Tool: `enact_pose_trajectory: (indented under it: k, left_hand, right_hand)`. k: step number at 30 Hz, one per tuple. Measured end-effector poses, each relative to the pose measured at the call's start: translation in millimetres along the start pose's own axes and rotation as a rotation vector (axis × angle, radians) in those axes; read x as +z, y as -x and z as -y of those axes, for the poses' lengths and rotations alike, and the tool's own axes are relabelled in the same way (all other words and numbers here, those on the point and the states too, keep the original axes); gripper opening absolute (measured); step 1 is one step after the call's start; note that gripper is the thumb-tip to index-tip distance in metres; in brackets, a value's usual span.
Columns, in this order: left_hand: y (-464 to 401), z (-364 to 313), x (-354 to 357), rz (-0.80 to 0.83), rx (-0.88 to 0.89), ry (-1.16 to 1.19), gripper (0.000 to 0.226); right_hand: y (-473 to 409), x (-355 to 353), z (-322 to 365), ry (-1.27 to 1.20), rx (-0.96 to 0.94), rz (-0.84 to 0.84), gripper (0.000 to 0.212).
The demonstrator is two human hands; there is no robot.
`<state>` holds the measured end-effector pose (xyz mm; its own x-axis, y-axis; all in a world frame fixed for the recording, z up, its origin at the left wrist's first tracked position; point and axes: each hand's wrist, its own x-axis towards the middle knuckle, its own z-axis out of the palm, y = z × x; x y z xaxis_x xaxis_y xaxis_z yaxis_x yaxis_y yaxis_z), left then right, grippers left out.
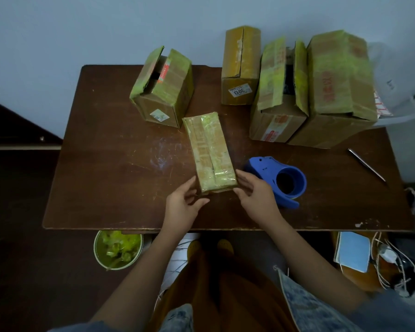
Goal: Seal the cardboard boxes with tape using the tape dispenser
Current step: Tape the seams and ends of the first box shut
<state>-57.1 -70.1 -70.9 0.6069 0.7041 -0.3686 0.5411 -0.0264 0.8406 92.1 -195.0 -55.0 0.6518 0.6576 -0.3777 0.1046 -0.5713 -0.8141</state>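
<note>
Though wrapped in glossy tape: flat cardboard box (210,152), mid-table toward near edge. Judged light, stiff, slick-skinned; best taken by long sides. Left hand (183,204) and right hand (256,195) curled round near corners, gripping. Blue tape dispenser (277,179) just beside, right, untouched. Four taller boxes along far edge, one (279,92) with flaps up. Contents, underside, dispenser's tape roll: not discernible.
</note>
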Motion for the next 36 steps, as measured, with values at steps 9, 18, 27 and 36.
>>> enact_pose_trajectory:
  k: [9, 18, 27, 36]
  left_hand:
    - [-15, -20, -7, -0.012, 0.090, -0.314, 0.057]
    - [-24, -20, -21, 0.248, 0.157, -0.635, 0.046]
    - [-15, -32, 2, -0.110, -0.257, 0.477, 0.053]
    - [-18, -51, 54, -0.281, -0.239, 0.730, 0.043]
  right_hand:
    - [-15, -5, 6, 0.224, -0.107, 0.038, 0.028]
    - [-16, -12, -7, 0.382, -0.181, 0.152, 0.031]
    - [-11, 14, 22, -0.193, 0.014, -0.117, 0.049]
    - [-24, 39, 32, -0.456, 0.104, -0.087, 0.054]
